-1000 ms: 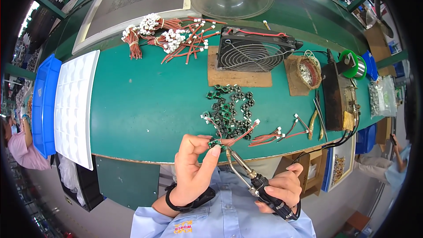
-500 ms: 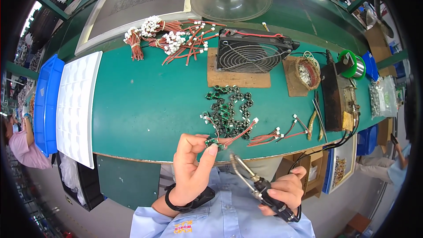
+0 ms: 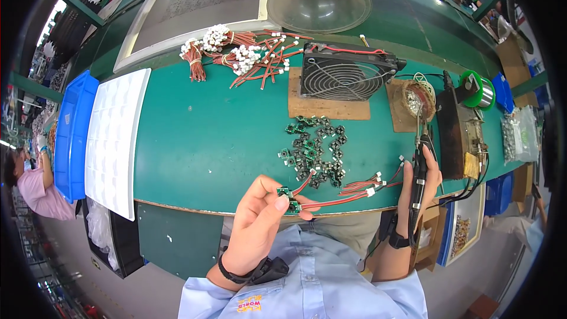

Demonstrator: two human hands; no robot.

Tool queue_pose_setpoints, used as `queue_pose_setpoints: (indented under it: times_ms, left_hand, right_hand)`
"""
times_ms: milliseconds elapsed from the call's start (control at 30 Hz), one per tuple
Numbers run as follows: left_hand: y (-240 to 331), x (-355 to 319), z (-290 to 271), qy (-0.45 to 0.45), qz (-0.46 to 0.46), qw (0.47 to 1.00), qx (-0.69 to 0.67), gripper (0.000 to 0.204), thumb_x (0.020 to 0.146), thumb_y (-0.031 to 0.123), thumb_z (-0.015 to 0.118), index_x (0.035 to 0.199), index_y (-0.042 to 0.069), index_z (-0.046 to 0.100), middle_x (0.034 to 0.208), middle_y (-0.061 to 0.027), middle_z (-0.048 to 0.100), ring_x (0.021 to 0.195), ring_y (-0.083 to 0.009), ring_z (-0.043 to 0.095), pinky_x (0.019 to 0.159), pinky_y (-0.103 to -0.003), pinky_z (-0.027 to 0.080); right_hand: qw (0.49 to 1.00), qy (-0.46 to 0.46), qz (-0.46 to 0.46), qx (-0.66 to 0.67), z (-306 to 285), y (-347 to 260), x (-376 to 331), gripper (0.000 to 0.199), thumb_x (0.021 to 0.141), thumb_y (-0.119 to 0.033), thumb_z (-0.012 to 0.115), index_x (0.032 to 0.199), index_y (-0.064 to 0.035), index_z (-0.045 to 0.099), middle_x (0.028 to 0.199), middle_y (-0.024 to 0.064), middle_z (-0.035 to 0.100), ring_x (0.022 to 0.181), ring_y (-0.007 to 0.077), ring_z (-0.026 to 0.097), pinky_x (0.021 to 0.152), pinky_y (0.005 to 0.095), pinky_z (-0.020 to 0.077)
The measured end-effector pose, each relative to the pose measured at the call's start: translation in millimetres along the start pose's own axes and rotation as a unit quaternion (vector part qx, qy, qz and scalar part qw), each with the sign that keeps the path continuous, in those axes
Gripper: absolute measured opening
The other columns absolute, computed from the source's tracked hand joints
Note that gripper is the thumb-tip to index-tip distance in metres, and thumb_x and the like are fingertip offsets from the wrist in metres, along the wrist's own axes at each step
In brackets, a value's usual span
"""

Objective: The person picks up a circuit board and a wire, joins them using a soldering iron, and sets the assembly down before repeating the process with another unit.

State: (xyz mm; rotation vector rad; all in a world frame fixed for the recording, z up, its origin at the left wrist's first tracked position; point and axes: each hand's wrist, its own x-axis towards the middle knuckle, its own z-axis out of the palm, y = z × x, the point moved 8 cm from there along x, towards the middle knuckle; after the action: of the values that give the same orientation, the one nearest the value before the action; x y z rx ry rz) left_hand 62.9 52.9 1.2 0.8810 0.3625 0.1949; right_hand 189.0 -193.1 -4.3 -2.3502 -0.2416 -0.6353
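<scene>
At the table's near edge, my left hand (image 3: 258,215) pinches small green circuit boards (image 3: 284,192) between thumb and fingers. Red and brown wire leads (image 3: 336,202) with white connectors run from these boards to the right. My right hand (image 3: 430,174) is closed around the black handle of a soldering iron (image 3: 420,168). Its metal tip points away from me and reaches the round tin (image 3: 432,103) of silvery scraps; whether it touches them I cannot tell. A cluster of small boards with black parts (image 3: 310,150) lies beyond my left hand.
A black fan (image 3: 344,77) stands on brown cardboard behind the boards. Bundled wire leads (image 3: 194,62) lie at the back left. A white moulded tray (image 3: 115,147) and blue bin (image 3: 77,136) line the left end. Right are a dark metal box (image 3: 452,136) and solder spool (image 3: 485,93).
My right hand has swung the soldering iron from near my body up and right to the tin. The left hand still grips the boards, now turned so the wires spread rightward.
</scene>
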Motion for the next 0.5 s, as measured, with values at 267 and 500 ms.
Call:
queue_pose_setpoints:
  times_ms: [267,500]
  left_hand:
    - [11,13,-36,0.079,0.086,0.981,0.153,0.012,0.092,0.010,0.051,0.101,0.003,0.050,0.095,-0.0139,0.062,0.088,-0.0184,0.060,0.076,-0.029,0.048]
    - [44,17,-114,0.228,0.170,0.824,0.491,0.015,0.088,0.008,0.056,0.101,-0.001,0.055,0.083,-0.0055,0.059,0.070,-0.0120,0.051,0.066,-0.027,0.043]
  right_hand:
    - [0.996,-0.003,-0.081,-0.029,-4,-11,-5,0.044,0.071,-0.001,0.069,0.114,-0.0068,0.057,0.101,0.0098,0.058,0.096,0.0260,0.050,0.090,0.0360,0.0359]
    - [0.992,-0.005,-0.129,-0.007,-2,-15,-5,0.043,0.069,0.000,0.071,0.109,-0.0070,0.058,0.097,0.0090,0.058,0.089,0.0254,0.050,0.088,0.0369,0.0358]
